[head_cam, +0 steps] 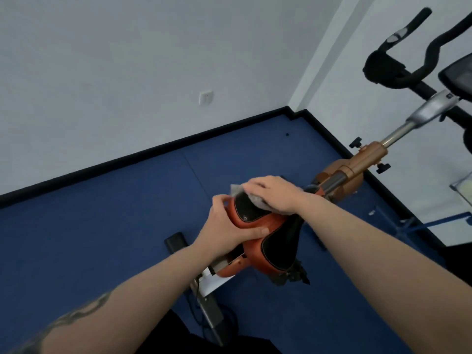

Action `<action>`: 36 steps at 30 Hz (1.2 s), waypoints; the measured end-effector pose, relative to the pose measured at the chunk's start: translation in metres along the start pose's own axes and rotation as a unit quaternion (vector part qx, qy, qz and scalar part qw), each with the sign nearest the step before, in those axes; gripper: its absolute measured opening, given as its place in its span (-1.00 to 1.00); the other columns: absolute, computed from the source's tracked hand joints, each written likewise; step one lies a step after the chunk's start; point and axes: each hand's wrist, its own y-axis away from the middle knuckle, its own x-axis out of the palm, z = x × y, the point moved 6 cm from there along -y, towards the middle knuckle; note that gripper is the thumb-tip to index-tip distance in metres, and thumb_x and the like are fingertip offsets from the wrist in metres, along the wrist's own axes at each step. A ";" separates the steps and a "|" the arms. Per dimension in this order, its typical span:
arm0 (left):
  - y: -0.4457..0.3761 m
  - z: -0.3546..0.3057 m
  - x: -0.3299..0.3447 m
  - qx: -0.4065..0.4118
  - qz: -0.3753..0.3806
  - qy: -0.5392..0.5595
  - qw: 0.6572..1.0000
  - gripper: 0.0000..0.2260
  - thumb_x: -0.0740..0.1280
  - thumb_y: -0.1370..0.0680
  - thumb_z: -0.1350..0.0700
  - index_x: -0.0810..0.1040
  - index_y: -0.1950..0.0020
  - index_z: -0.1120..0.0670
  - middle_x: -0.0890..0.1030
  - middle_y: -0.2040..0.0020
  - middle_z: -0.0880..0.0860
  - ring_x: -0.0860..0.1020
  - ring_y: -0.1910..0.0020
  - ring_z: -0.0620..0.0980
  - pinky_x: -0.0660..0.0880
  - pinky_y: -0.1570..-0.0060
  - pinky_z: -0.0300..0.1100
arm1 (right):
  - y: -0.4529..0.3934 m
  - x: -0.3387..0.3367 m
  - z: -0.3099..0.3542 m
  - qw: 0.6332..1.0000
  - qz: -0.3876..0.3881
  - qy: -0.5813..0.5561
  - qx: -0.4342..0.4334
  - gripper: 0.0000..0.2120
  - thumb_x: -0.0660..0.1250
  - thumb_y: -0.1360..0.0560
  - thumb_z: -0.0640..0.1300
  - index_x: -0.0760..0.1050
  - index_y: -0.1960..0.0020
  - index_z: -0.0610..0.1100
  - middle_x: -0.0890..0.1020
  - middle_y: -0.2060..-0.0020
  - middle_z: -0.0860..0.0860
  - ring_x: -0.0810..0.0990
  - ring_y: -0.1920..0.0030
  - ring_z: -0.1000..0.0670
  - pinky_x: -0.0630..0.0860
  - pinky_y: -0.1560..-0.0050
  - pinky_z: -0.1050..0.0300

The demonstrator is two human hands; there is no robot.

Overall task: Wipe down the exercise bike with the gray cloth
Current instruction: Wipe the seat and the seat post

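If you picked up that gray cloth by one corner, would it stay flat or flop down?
Probably flop. The gray cloth looks thin and drapes over the curved bike saddle under the right hand, so it seems soft and light. Its free corner wrinkles, which suggests it would not hold shape.

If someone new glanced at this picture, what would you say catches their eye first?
Probably the orange-and-black bike saddle at the centre, with the right hand pressing a gray cloth on its nose while the left hand grips its side. Next, the black handlebars at upper right.
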 end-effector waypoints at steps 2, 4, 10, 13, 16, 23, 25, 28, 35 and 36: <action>-0.004 -0.010 -0.002 0.039 0.022 -0.049 0.998 0.08 0.59 -0.01 -0.34 0.20 -0.43 -0.10 0.38 -0.34 -0.08 0.43 -0.30 -0.08 0.44 -0.31 0.02 | 0.008 -0.005 -0.027 0.993 -0.014 0.063 0.104 -0.65 0.03 -0.67 -0.02 0.33 -0.43 0.07 0.44 -0.40 0.02 0.43 -0.33 -0.12 0.39 -0.25 -0.08; -0.010 -0.025 -0.002 0.084 0.043 -0.096 0.991 0.00 0.64 -0.08 -0.25 0.29 -0.43 -0.07 0.40 -0.30 -0.10 0.41 -0.30 -0.09 0.41 -0.33 0.02 | 0.018 0.001 -0.015 0.984 -0.077 0.137 0.078 -0.65 -0.02 -0.66 0.01 0.35 -0.39 0.07 0.51 -0.31 0.02 0.49 -0.26 -0.11 0.42 -0.13 -0.06; -0.027 -0.038 0.005 0.110 0.103 -0.120 0.981 -0.22 0.65 -0.20 -0.12 0.39 -0.33 -0.10 0.46 -0.22 -0.14 0.45 -0.22 -0.16 0.43 -0.27 -0.11 | 0.053 -0.011 -0.030 0.988 -0.129 0.060 0.059 -0.63 0.04 -0.66 0.13 0.58 -0.18 0.07 0.64 -0.06 0.07 0.55 -0.11 0.02 0.35 -0.15 0.02; -0.031 -0.040 0.006 0.104 0.085 -0.139 0.981 -0.39 0.52 -0.32 -0.20 0.44 -0.30 -0.10 0.50 -0.19 -0.15 0.47 -0.17 -0.16 0.42 -0.20 -0.18 | 0.050 -0.018 -0.051 0.956 -0.153 0.173 0.183 -0.60 -0.01 -0.65 0.11 0.58 0.01 0.06 0.61 0.04 0.05 0.53 -0.08 -0.04 0.27 -0.10 0.06; -0.042 -0.049 0.007 0.101 0.077 -0.139 0.982 -0.75 0.43 -0.50 0.00 0.53 -0.16 -0.05 0.59 -0.10 -0.11 0.53 -0.14 -0.09 0.42 -0.15 -0.17 | 0.042 0.005 -0.020 0.960 -0.192 0.148 0.137 -0.52 -0.14 -0.61 0.14 0.55 -0.12 0.11 0.61 -0.03 0.08 0.50 -0.13 -0.02 0.21 -0.24 0.04; -0.054 -0.066 0.027 0.154 0.106 -0.314 0.931 -0.79 0.24 -0.58 -0.13 0.54 -0.19 -0.19 0.58 -0.18 -0.20 0.50 -0.17 -0.14 0.42 -0.06 -0.14 | 0.060 -0.018 -0.079 0.941 -0.222 0.005 0.254 -0.69 0.08 -0.66 -0.03 0.59 -0.05 -0.07 0.61 -0.07 -0.03 0.49 -0.18 -0.07 0.33 -0.24 -0.05; -0.055 -0.063 0.024 0.156 0.092 -0.300 0.937 -0.77 0.25 -0.58 -0.14 0.55 -0.21 -0.21 0.57 -0.20 -0.23 0.49 -0.20 -0.16 0.37 -0.05 -0.19 | 0.061 -0.012 -0.077 0.888 -0.300 -0.106 0.331 -0.70 0.08 -0.66 -0.03 0.55 -0.11 -0.12 0.55 -0.19 -0.08 0.43 -0.30 -0.10 0.30 -0.32 -0.04; -0.056 -0.060 0.022 0.157 0.090 -0.272 0.945 -0.77 0.28 -0.57 -0.15 0.56 -0.21 -0.22 0.58 -0.19 -0.25 0.50 -0.20 -0.18 0.37 -0.07 -0.21 | 0.077 0.022 -0.050 0.842 -0.365 -0.143 0.372 -0.55 0.00 -0.67 0.08 0.23 -0.52 0.01 0.10 -0.55 0.01 -0.04 -0.55 0.00 -0.02 -0.53 0.06; -0.056 -0.062 0.023 0.159 0.081 -0.271 0.946 -0.78 0.28 -0.56 -0.14 0.56 -0.18 -0.22 0.58 -0.09 -0.27 0.47 -0.06 -0.24 0.35 0.02 -0.21 | 0.072 0.003 -0.089 0.744 -0.337 -0.353 0.456 -0.52 0.01 -0.67 0.05 0.15 -0.54 -0.09 0.23 -0.49 -0.14 0.35 -0.38 -0.16 0.33 -0.31 0.05; -0.055 -0.062 0.022 0.158 0.081 -0.267 0.947 -0.79 0.28 -0.56 -0.14 0.57 -0.17 -0.22 0.58 -0.08 -0.27 0.47 -0.05 -0.24 0.36 0.03 -0.21 | 0.071 0.005 -0.085 0.733 -0.331 -0.350 0.480 -0.53 0.01 -0.66 0.06 0.15 -0.53 -0.07 0.27 -0.46 -0.17 0.40 -0.33 -0.19 0.38 -0.28 0.00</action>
